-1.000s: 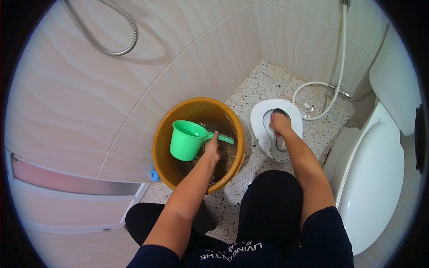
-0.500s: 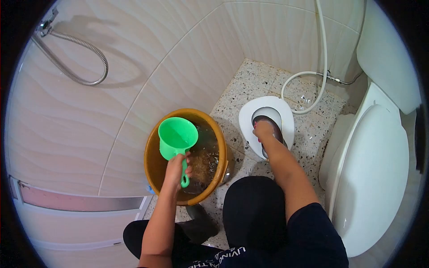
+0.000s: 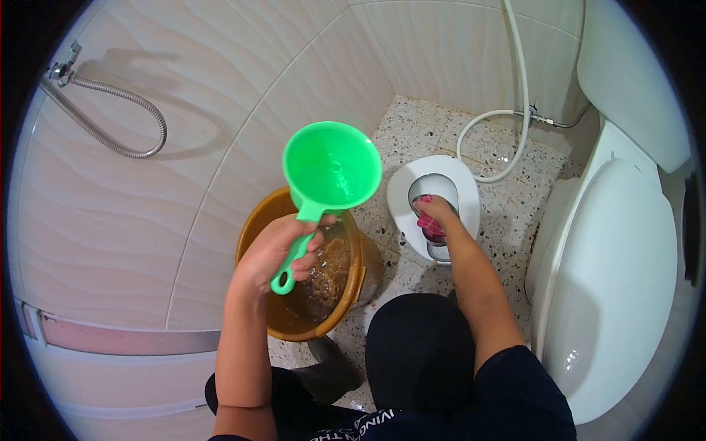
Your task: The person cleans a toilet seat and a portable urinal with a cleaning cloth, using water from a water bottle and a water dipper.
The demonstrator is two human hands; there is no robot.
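Observation:
My left hand (image 3: pixel 287 250) is wrapped around the handle of a green dipper (image 3: pixel 334 165), raised above an orange-brown bucket (image 3: pixel 257 213). A little water glints inside the dipper. Cloudy brownish water (image 3: pixel 323 283) shows in the bucket. On the floor to the right sits a low white pan (image 3: pixel 468 187) with a shiny metal-looking inside. My right hand (image 3: pixel 435 209) reaches down into its opening, fingers closed on a crumpled pink thing (image 3: pixel 432 224), perhaps a cloth or sponge; its kind is not clear.
A white toilet (image 3: pixel 610 294) with its lid down stands on the right. A white hose (image 3: pixel 523 110) loops down to the speckled floor (image 3: pixel 419 121). At upper left, a metal shower hose (image 3: pixel 151 110) hangs on the tiled wall. My knee (image 3: pixel 419 345) is close below the pan.
My left hand has lifted the dipper up and right, out of the bucket. My right hand has shifted slightly within the pan, and the pink thing now shows more.

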